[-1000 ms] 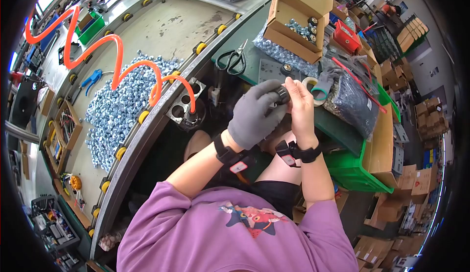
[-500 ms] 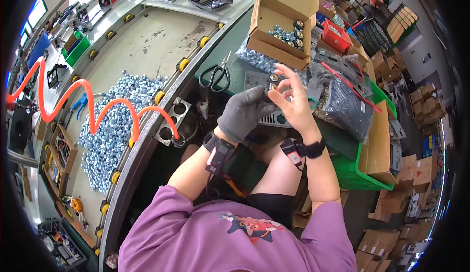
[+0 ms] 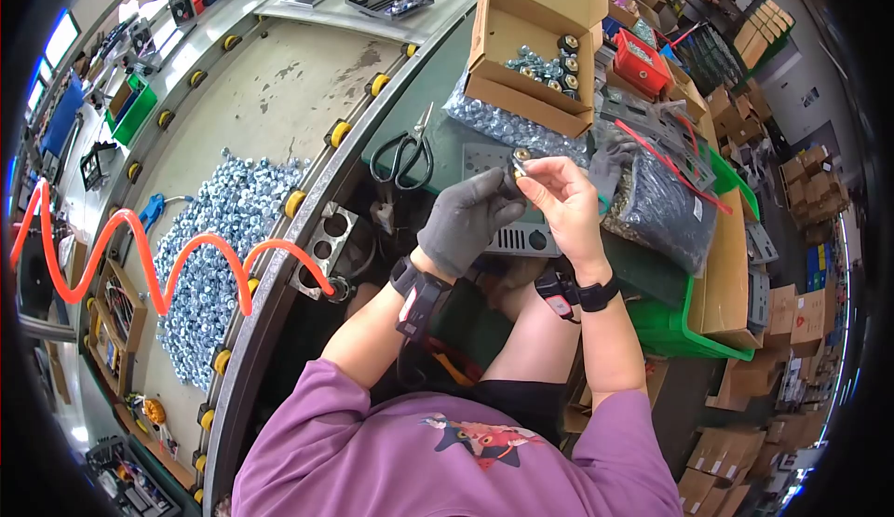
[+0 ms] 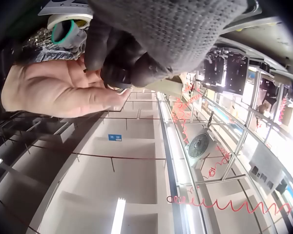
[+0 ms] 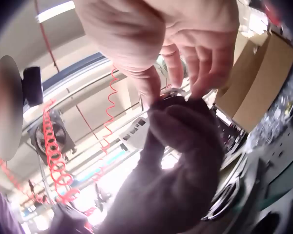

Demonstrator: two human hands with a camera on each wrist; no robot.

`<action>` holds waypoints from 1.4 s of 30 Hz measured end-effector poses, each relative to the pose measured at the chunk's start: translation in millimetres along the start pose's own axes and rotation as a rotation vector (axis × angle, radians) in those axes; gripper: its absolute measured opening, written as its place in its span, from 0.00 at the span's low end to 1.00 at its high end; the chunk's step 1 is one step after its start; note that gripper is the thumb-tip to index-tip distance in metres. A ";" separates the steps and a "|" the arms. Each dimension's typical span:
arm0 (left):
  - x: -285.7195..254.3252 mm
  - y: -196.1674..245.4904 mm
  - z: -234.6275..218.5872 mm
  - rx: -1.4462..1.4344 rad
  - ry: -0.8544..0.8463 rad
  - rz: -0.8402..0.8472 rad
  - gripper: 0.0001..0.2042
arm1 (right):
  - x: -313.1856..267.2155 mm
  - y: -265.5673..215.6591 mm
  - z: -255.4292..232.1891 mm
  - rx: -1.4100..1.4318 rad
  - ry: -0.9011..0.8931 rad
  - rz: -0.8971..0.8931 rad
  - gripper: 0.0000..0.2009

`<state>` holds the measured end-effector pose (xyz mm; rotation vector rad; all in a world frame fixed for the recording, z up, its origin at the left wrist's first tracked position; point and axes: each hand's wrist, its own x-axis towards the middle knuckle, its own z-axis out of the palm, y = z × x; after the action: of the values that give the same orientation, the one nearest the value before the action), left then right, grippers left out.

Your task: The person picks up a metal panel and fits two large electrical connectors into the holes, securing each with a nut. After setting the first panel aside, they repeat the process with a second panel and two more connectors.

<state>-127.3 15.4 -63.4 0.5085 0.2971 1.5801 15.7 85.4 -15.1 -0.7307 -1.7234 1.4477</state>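
Note:
My left hand [image 3: 458,224], in a grey glove, pinches a black round knob-like part [image 4: 115,77] between thumb and fingers. Opposite it, my bare right hand [image 3: 568,210] has thumb and fingertips closed at the part's upper face, on a small shiny metal piece [image 5: 173,92]. The gloved fingers hide much of the black part in the head view. Just beyond the hands lies a grey perforated metal plate [image 3: 517,240], with another round part with a brass-coloured centre [image 3: 521,155] on it.
An open cardboard box [image 3: 531,102] holds metal hardware and black round parts. Black scissors [image 3: 402,160] lie left of it. A heap of metal fasteners [image 3: 219,265] covers part of the left bench, near an orange coiled hose [image 3: 191,247]. A bagged bundle [image 3: 666,205] and green bin [image 3: 666,321] stand right.
The right hand came off the part with spread fingers, then its thumb and fingers closed in at it again. The left hand has kept hold of the black part throughout.

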 end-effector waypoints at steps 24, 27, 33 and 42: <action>-48.0 -75.7 -71.9 0.068 -0.022 0.045 0.14 | -44.4 37.8 13.8 -0.287 0.012 0.240 0.11; -50.2 -76.4 -71.6 -0.369 -0.007 -0.064 0.15 | -44.2 31.4 15.9 -0.357 -0.017 0.218 0.10; -55.5 -66.1 -66.4 -0.377 0.045 -0.070 0.19 | -44.7 18.4 27.4 -0.653 -0.102 -0.063 0.09; -56.1 -75.4 -75.7 -0.277 -0.087 0.010 0.17 | -29.1 0.9 24.1 -0.917 -0.242 -0.130 0.11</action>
<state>-98.0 -25.3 -173.2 0.3622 0.0087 1.5734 11.6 48.7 -23.1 -0.8902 -2.5914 0.6118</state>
